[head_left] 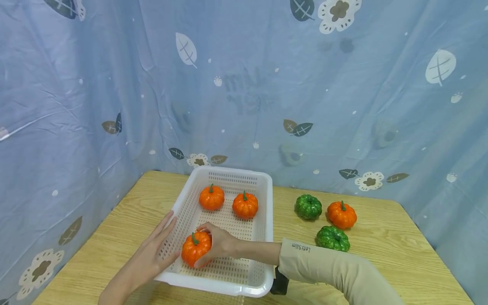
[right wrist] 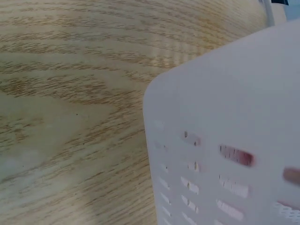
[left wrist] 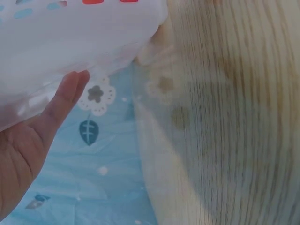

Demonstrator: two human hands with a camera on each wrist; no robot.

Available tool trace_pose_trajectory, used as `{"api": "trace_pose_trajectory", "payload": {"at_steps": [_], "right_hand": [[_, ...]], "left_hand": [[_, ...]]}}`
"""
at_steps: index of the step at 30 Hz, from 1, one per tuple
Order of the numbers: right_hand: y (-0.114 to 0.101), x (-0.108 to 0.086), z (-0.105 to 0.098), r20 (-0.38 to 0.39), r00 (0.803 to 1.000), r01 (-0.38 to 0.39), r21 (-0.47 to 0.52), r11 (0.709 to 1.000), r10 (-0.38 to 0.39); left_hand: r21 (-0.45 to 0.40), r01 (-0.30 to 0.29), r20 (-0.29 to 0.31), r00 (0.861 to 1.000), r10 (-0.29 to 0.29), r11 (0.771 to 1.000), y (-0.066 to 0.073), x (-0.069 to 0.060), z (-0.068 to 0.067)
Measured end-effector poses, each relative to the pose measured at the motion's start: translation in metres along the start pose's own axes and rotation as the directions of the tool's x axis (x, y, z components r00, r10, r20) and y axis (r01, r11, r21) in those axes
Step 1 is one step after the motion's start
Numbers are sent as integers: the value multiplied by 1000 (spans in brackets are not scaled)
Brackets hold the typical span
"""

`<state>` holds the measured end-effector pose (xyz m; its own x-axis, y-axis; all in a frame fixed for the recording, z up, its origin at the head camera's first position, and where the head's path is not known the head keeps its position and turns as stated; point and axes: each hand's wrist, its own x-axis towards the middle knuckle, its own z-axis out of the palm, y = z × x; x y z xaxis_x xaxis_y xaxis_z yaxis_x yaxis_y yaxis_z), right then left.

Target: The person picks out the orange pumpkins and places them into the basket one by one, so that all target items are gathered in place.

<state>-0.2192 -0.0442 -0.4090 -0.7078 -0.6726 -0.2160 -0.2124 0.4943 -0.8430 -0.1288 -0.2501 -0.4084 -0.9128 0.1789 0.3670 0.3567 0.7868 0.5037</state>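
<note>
A white perforated plastic basket (head_left: 264,237) stands on the table, seen from above in the head view. Inside its near left part, my right hand (head_left: 223,243) grips an orange toy pumpkin (head_left: 195,250), fingers and thumb curled round its right side. Two more orange pumpkins, one on the left (head_left: 211,198) and one on the right (head_left: 245,206), sit at the far end of the basket. My left hand (head_left: 152,250) rests against the basket's left side with straight fingers. In the left wrist view, fingers (left wrist: 65,93) lie along the white wall. The right wrist view shows the basket wall (right wrist: 211,108), without the hand.
Right of the basket lie a green pumpkin (head_left: 308,206), an orange pumpkin (head_left: 341,214) and another green pumpkin (head_left: 333,238) on the wooden table (head_left: 396,250). A black object (head_left: 280,281) is partly hidden beneath the right forearm. A blue patterned curtain (head_left: 244,84) hangs behind the table.
</note>
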Motion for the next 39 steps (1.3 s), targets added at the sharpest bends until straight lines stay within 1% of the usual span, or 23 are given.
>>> {"api": "trace_pose_trajectory", "payload": {"at_steps": [2,4,7,11,14,18,23,25,30,39], "right_hand": [[-1,-2,-1,12,1000,-12,-10,1000,12],[-2,-4,-4,19,1000,-13,1,1000,13],[-2,-8,-6,18,1000,4,46,999,-5],[-1,-10,-8,12,999,31,98,995,-32],[0,-10,-7,11,999,40,152,988,-43],[1,-9,-5,18,998,47,204,978,-52],[2,-7,-3,6,998,58,207,977,-61],[2,-7,-3,0,998,63,209,976,-64],[1,-6,-3,-9,998,65,218,974,-65],[0,-7,-3,0,997,72,232,970,-74]], "left_hand": [[7,-5,1,1000,5,1000,0,0,1],[12,-12,0,1000,12,1000,-1,1,1],[7,-15,0,1000,15,1000,-2,1,0],[1,0,1,1000,0,1000,-1,0,-2],[6,13,5,1000,-13,1000,-1,1,-3],[5,10,1,1000,-10,1000,0,1,-1],[-6,11,3,1000,-11,1000,-1,1,-1],[-8,3,0,1000,-3,1000,-1,1,-1],[6,-4,-3,1000,4,1000,-2,1,0],[16,0,-7,1000,0,1000,-1,0,0]]}}
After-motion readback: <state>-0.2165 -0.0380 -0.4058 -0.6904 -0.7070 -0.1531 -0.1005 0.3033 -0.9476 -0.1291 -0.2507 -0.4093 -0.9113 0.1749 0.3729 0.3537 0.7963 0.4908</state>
